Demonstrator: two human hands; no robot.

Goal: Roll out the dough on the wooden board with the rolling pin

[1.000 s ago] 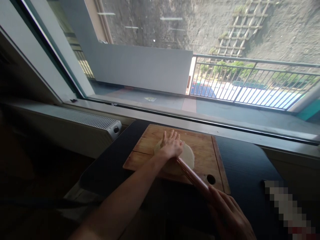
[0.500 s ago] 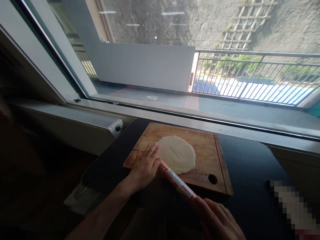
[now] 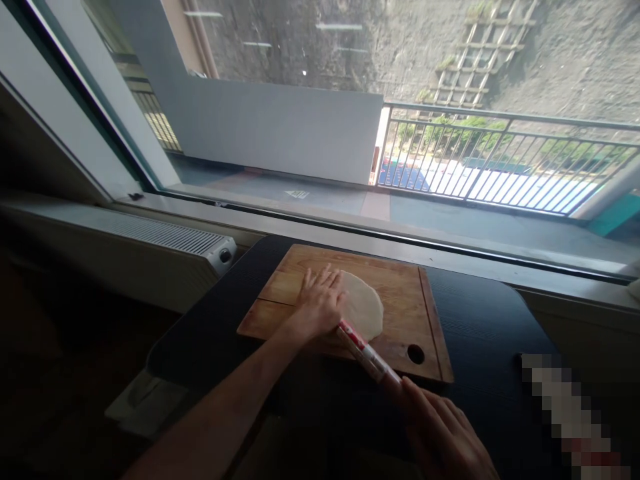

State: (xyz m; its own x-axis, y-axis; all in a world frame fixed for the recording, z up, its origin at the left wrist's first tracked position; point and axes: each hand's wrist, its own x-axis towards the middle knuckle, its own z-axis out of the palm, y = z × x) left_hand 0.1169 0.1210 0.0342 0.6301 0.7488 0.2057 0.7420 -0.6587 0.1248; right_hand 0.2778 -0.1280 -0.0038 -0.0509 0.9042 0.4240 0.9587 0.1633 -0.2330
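A thin, flattened sheet of dough [image 3: 364,308] lies on a wooden cutting board [image 3: 280,320]. My left hand [image 3: 323,303] rests over the dough's left part, fingers stretched out and lying flat, hiding that side. In my right hand [image 3: 445,423], closed around its near end, is a slim rolling pin [image 3: 367,357] with a red and white printed label. It slants from the lower right up to the dough's front edge. Its far tip meets the heel of my left hand; whether the two touch I cannot tell.
The board sits on a black table [image 3: 480,320] with rounded corners. A round hole [image 3: 415,354] pierces the board's front right. Behind runs a window sill [image 3: 390,251]; a radiator [image 3: 200,243] stands at left. A pixelated object [image 3: 570,413] lies at the table's right.
My left hand has moved right, further over the dough. The rolling pin has turned, showing a redder side of its label. The whole view has shifted slightly.
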